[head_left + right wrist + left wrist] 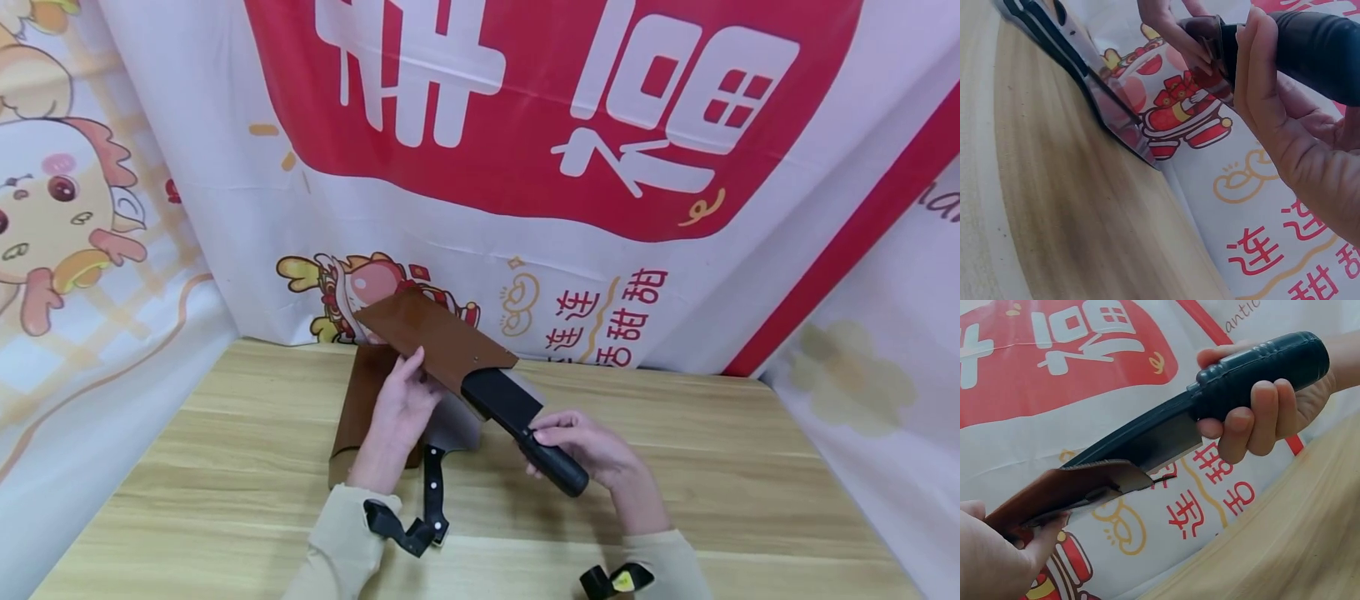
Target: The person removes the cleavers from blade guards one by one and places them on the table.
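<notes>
A cleaver (510,400) with a black handle is held up over the table, tilted, its blade partly inside a brown sheath (442,333). My right hand (588,442) grips the ribbed handle (1266,369), with the fingers curled round it in the left wrist view. At the sheath's lower edge, my left hand (401,408) pinches the brown material between thumb and fingers. A dark stretch of blade shows between sheath and handle. Below lies a second cleaver (433,487) with a riveted black handle, its blade partly hidden by my left hand.
Another brown sheath (356,408) lies on the wooden table (225,467) beside the second cleaver, left of my left wrist. A white and red printed cloth (420,192) hangs along the table's back edge, with more cloth at both sides. Black straps circle both sleeves.
</notes>
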`<state>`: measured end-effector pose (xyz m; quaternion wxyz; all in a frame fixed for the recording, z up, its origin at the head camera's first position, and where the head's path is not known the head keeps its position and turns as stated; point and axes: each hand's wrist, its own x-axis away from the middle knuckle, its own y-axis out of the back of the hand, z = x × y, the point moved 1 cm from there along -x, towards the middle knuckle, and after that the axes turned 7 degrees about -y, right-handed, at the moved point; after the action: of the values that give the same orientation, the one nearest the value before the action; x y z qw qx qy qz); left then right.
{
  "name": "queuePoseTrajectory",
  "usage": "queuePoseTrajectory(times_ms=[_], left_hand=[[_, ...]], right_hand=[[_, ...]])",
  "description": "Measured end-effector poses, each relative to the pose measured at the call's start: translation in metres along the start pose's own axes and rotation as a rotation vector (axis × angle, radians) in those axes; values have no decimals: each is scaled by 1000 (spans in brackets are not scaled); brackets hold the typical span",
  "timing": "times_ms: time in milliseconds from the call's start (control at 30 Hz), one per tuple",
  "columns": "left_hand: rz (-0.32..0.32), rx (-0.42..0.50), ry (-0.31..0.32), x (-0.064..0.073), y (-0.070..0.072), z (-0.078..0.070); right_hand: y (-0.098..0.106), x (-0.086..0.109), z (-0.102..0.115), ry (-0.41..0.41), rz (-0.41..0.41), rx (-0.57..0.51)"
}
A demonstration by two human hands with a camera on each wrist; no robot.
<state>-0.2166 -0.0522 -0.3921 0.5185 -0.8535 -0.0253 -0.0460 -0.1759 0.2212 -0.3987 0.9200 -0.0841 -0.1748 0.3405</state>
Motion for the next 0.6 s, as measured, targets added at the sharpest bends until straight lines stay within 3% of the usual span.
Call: queuePoseTrajectory(times_ms=[600], left_hand=[[-37,-8,-38,-5,6,-25]], right_hand=[[7,19,14,124,153,100]])
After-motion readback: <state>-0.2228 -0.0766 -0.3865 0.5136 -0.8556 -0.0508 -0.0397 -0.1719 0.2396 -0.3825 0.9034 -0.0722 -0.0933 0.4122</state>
